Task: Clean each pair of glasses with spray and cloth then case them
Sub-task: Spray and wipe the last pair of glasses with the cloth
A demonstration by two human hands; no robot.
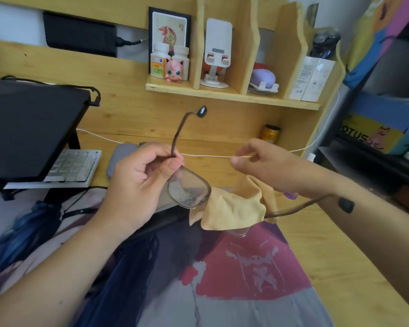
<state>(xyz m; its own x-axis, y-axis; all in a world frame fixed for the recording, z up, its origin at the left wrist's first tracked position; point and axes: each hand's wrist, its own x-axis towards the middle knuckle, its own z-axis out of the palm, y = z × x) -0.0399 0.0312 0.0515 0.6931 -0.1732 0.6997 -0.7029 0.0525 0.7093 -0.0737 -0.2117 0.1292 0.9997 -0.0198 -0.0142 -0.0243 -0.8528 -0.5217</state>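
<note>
My left hand (137, 182) grips a pair of brown-framed glasses (189, 192) at the hinge of one temple, holding them above the desk. The near lens carries droplets of spray. One temple points up toward the shelf, the other stretches right under my right forearm. A yellow cleaning cloth (234, 208) hangs over the far lens and hides it. My right hand (260, 161) sits above the cloth, its fingers curled; whether they pinch the cloth or something thin I cannot tell. A grey case (121, 156) lies behind my left hand.
A laptop on a stand (28, 128) and a keyboard (73, 166) fill the left. A printed desk mat (234, 274) covers the front. A white cable (206, 155) runs across the back. A gold tin (270, 133) stands by the wall. Shelves above hold bottles and boxes.
</note>
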